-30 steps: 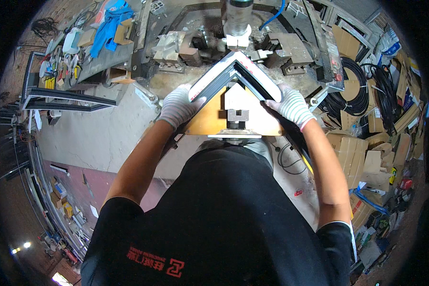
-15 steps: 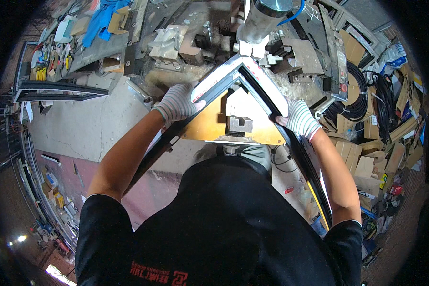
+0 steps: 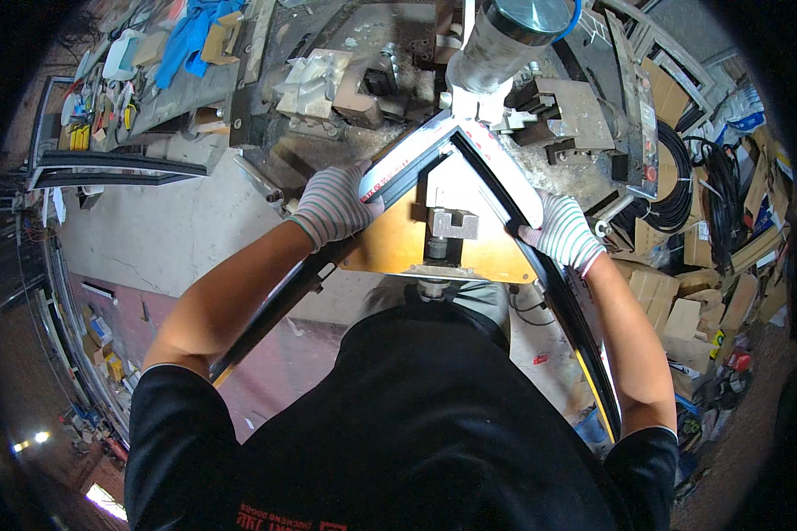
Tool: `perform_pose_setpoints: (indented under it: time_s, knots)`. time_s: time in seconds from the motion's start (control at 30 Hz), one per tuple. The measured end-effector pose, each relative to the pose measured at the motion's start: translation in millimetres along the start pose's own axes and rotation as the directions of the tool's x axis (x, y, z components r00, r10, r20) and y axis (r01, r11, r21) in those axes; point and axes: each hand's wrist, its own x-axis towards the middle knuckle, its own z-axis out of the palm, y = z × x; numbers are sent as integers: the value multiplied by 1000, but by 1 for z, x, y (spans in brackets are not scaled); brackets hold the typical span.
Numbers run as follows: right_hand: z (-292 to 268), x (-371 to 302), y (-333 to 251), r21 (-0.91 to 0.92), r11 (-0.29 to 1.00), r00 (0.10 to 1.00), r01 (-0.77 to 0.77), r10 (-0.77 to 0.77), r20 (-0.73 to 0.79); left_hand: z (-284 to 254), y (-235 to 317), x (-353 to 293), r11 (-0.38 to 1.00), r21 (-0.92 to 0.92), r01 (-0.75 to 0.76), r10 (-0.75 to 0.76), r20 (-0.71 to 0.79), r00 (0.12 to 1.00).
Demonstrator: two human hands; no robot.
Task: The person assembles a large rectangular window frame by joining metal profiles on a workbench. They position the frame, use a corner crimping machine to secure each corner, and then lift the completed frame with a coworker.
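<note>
Both my hands wear striped knit gloves and grip a metal window or door frame (image 3: 413, 157) by its two sides. Its mitred corner points away from me, against the fittings of a corner-joining machine. My left hand (image 3: 335, 207) is wrapped round the left bar, thumb on its inner edge. Round the right bar, black along its inner side, my right hand (image 3: 565, 234) is closed with its thumb inside. Within the corner lies a yellow plate (image 3: 385, 241) carrying a notched steel block (image 3: 454, 223) on a dark shaft. A thick metal cylinder (image 3: 509, 57) stands just beyond the corner.
Steel machine blocks (image 3: 580, 111) flank the corner. At far left, another dark frame (image 3: 119, 166) lies near tools and a blue cloth (image 3: 186, 44). Black cable coils (image 3: 673, 181) and cardboard scraps (image 3: 664, 296) crowd the right side.
The notched block has slid away from me toward the frame's corner, showing more of its shaft. My hands keep their grip, and the whole view has shifted slightly.
</note>
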Motion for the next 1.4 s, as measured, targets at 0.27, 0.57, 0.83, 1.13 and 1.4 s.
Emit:
perform_pose_setpoints:
  time_s: [0.27,0.57,0.83,1.13,1.4]
  knots:
    - [1,-2,4,28,996,996,84,-83,-37,-9,10,0,993,11,120,-121,110,987]
    - [3,-5,6,47,993,990,107,-102,-102,-4,10,2,994,-36,105,-103,45,994]
    - [2,-6,7,63,995,994,78,-72,-80,-1,13,1,983,178,-44,48,-18,999]
    - [14,-2,17,36,993,984,110,-104,-148,6,12,-1,990,130,49,-40,-69,997]
    - [7,-7,14,-45,992,988,114,-118,-103,14,11,-3,986,130,106,-88,-137,987]
